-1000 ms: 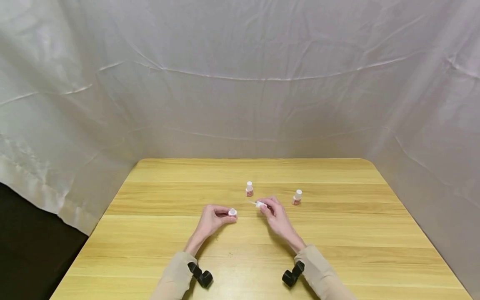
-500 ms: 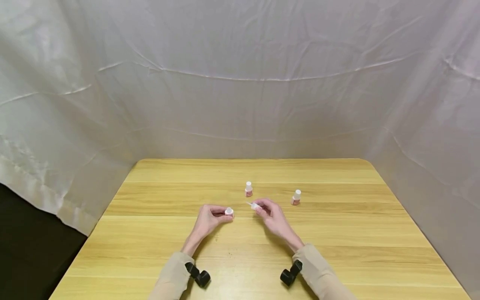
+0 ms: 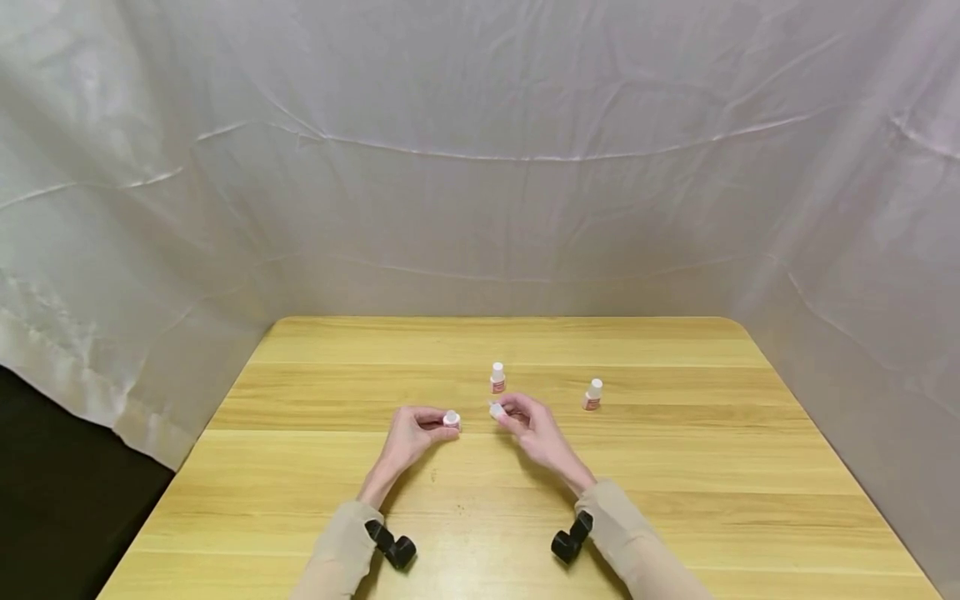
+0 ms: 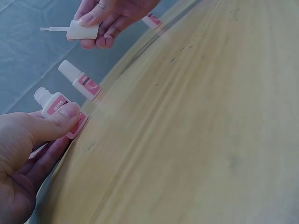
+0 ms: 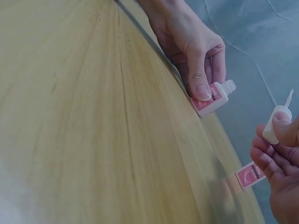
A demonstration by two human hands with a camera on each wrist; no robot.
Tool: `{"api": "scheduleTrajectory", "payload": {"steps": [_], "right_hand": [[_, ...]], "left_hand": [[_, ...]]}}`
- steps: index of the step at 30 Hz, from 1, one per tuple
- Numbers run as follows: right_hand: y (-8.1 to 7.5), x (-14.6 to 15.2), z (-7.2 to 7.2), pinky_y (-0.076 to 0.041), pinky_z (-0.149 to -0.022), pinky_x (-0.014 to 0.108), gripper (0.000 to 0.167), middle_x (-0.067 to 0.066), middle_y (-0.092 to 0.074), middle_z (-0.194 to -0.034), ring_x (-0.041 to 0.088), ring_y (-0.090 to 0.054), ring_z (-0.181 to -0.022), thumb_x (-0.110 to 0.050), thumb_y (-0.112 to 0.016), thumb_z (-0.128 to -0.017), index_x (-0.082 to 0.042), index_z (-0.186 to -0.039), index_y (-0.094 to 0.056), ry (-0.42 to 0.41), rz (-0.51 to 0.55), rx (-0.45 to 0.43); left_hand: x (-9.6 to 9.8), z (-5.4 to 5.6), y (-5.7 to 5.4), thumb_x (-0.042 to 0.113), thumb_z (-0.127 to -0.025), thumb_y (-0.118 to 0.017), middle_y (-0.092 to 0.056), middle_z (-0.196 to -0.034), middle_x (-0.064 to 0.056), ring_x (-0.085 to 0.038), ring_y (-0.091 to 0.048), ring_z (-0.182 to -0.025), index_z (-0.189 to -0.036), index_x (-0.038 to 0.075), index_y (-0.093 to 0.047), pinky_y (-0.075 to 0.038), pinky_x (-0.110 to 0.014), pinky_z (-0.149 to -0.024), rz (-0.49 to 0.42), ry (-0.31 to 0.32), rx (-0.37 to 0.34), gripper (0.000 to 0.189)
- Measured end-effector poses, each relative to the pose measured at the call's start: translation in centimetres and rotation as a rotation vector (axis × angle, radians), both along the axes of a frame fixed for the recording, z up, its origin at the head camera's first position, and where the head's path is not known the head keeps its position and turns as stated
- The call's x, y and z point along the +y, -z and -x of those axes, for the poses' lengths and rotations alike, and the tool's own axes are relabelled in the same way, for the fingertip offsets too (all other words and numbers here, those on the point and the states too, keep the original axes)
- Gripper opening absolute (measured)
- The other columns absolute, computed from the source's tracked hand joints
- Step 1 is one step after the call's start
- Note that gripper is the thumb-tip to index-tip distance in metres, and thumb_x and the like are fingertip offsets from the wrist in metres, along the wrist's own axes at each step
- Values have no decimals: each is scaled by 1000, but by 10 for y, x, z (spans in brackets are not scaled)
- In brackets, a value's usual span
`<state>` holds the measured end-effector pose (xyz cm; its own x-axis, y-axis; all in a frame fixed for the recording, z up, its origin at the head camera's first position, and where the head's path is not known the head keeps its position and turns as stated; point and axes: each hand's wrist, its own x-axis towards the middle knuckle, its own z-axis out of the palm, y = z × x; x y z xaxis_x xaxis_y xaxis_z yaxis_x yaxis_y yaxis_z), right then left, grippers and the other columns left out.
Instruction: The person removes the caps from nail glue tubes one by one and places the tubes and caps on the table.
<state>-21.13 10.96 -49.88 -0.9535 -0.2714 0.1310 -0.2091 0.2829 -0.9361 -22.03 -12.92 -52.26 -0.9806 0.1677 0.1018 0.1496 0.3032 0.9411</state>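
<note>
A small white bottle (image 4: 55, 103) with a pink label stands uncapped at the table surface, its threaded neck bare. My left hand (image 3: 405, 437) pinches its body between thumb and fingers. Off to its right, raised over the table, my right hand (image 3: 536, 432) holds a white brush cap (image 5: 275, 126) between thumb and fingers. The cap's thin brush (image 4: 53, 29) sticks out from it, away from the palm, apart from the bottle. Behind the hands stands a capped bottle (image 3: 498, 379) of the same kind. Another capped bottle (image 3: 592, 395) is right of my right hand.
The light wood table (image 3: 675, 467) has a few small dark specks in front of the hands. Pale grey cloth (image 3: 480, 208) hangs behind the table and along both sides. Black wrist cameras (image 3: 392, 546) sit at both sleeves.
Both hands have shifted a little to the left, each with its thing still held. The gap between brush cap and uncapped bottle has narrowed slightly. The two capped bottles have stayed put.
</note>
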Motion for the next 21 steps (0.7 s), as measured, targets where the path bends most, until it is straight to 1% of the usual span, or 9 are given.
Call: {"api": "scheduleTrajectory", "payload": {"steps": [5,8,10,12,14,16,19,21], "right_hand": [[1,-6,4,-57,-91,20,27,20,-70,-111,27,-68,-101,-1,-64,-95,3,-121,-62,-37,22,3],[3,-9,8,-59,-89,23,30,24,-69,-110,32,-69,-100,-1,-63,-95,5,-125,-60,-53,45,4],[5,-13,11,-60,-88,25,31,24,-70,-110,33,-69,-99,-2,-63,-96,6,-126,-61,-51,35,27],[6,-16,12,-58,-89,24,31,23,-71,-112,33,-69,-102,-4,-63,-96,5,-126,-63,-39,11,43],[6,-20,13,-57,-91,25,30,21,-72,-113,29,-69,-103,-6,-64,-96,3,-125,-65,-28,-25,62],[6,-24,14,-56,-92,26,27,18,-72,-114,25,-68,-104,-8,-64,-97,1,-123,-67,-22,-52,61],[5,-29,17,-57,-89,26,27,16,-72,-110,22,-67,-98,-7,-64,-97,0,-122,-66,-24,-54,44],[5,-33,18,-57,-87,23,26,15,-71,-108,19,-66,-95,-6,-64,-96,0,-121,-66,-20,-47,33]], "left_hand": [[-4,2,-1,4,-75,-86,-77,-101,-21,-24,-77,-88,-103,-2,-76,-62,-23,-78,-1,-15,-18,31],[-6,4,-1,3,-75,-86,-76,-101,-23,-29,-77,-91,-103,-4,-76,-62,-25,-78,-9,-27,-22,31],[-7,5,-1,3,-76,-86,-76,-102,-23,-31,-77,-91,-103,-4,-76,-62,-25,-79,-5,-31,-17,30],[-9,6,-1,3,-76,-86,-76,-102,-23,-30,-77,-92,-103,-4,-76,-62,-25,-79,-2,-34,-14,30],[-11,6,-2,4,-75,-86,-77,-100,-22,-27,-77,-90,-102,-2,-76,-62,-24,-78,10,-37,-3,29],[-13,7,-2,4,-75,-86,-77,-100,-20,-25,-77,-89,-102,-1,-77,-62,-23,-78,12,-41,-2,28],[-16,8,-2,3,-76,-85,-77,-100,-21,-25,-77,-89,-102,-2,-76,-62,-23,-78,11,-40,3,28],[-17,9,-1,2,-76,-85,-77,-100,-21,-25,-77,-89,-102,-2,-76,-62,-23,-78,8,-42,-2,28]]}}
